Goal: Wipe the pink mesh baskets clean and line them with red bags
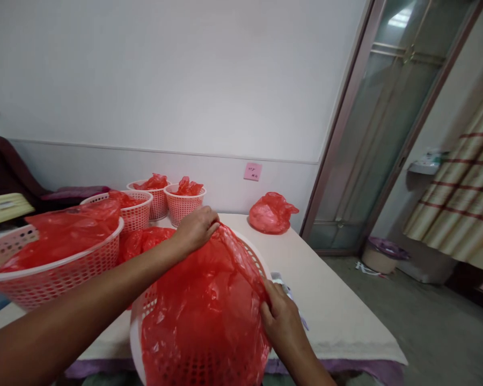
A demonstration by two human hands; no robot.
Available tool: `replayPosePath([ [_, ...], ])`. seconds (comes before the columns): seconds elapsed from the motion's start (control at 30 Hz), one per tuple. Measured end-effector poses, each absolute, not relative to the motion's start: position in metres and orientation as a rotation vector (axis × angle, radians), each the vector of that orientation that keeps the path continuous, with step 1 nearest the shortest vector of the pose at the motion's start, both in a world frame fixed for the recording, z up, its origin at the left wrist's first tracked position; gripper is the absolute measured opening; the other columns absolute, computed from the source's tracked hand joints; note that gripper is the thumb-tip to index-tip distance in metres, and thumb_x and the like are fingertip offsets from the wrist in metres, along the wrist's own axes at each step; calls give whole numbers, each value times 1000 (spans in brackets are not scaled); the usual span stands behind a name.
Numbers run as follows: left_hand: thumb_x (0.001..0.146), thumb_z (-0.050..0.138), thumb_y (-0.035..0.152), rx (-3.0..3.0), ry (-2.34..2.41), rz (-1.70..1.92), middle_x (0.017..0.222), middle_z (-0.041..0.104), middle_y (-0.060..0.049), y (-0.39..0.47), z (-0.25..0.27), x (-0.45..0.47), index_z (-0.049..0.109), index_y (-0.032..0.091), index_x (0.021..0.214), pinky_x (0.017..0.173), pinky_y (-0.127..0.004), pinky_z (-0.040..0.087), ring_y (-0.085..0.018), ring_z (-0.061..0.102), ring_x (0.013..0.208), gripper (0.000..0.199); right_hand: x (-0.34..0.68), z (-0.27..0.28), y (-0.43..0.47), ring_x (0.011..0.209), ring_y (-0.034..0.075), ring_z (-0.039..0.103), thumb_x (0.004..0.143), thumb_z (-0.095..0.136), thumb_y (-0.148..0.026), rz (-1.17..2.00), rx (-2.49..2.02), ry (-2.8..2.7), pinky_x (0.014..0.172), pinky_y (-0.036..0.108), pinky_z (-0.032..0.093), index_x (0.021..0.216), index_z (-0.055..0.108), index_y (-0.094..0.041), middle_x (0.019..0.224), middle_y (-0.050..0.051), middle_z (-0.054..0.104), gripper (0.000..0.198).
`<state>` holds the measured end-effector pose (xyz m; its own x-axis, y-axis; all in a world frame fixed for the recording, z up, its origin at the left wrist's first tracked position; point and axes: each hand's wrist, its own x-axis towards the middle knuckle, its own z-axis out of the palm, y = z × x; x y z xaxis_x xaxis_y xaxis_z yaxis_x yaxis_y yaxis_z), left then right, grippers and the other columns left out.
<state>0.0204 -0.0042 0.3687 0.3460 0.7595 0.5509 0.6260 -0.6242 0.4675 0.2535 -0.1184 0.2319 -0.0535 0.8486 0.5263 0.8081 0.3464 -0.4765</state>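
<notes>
A glossy, crinkled, thin red plastic bag (209, 300) spreads over a tilted, perforated plastic basket (137, 343) at the near edge of a cream cloth-covered surface (338, 321). The left hand's (197, 228) fingers pinch the bag's top edge, the right hand's (279, 305) its side. Behind stand a smooth white wall (185, 80) and a framed glass door (370, 139).

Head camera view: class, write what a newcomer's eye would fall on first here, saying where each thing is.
First comes the big red bag in the front basket, low in the middle, pinched by the left hand at its far edge and the right hand at its right edge. Four more baskets with red plastic stand to the left, and a red bundle sits near the wall, right of centre.
</notes>
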Motion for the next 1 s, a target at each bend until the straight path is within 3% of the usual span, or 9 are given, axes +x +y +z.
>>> replayPosePath([
  [0.2, 87, 47, 35, 2496, 1323, 1040, 69, 54, 1, 14, 358, 15, 55, 21, 76, 65, -29, 36, -17, 51, 68, 19, 258, 229, -118, 97, 22, 63, 79, 37, -8, 78, -1436, -1841, 84, 35, 51, 121, 56, -16, 103, 10, 63, 47],
  [0.37, 86, 49, 38, 2454, 1327, 1010, 71, 59, 2, 18, 355, 18, 59, 21, 77, 63, -26, 35, -15, 54, 68, 22, 257, 236, -112, 97, 21, 61, 84, 46, -20, 79, -1362, -1766, 84, 35, 51, 110, 61, -23, 106, 8, 56, 30],
  [0.57, 83, 51, 40, 2347, 1354, 1037, 67, 59, 2, 27, 355, 18, 64, 21, 76, 59, -25, 33, -15, 53, 64, 24, 253, 256, -98, 104, 25, 56, 85, 54, -35, 69, -1320, -1607, 92, 40, 46, 95, 65, -20, 107, 11, 54, 21],
  [0.83, 77, 53, 41, 2195, 1347, 1026, 62, 57, 3, 32, 354, 15, 62, 20, 68, 56, -25, 33, -14, 50, 59, 24, 257, 257, -89, 74, 19, 56, 84, 53, -42, 366, -1291, -1335, 69, 31, 46, 79, 59, -20, 80, 3, 59, 23],
  [1.0, 72, 55, 44, 2057, 1346, 991, 55, 51, 3, 28, 364, 19, 57, 19, 61, 53, -25, 32, -13, 47, 54, 28, 253, 259, -89, 66, 17, 52, 82, 54, -47, 466, -1258, -1216, 65, 28, 43, 77, 56, -20, 71, -2, 56, 28],
])
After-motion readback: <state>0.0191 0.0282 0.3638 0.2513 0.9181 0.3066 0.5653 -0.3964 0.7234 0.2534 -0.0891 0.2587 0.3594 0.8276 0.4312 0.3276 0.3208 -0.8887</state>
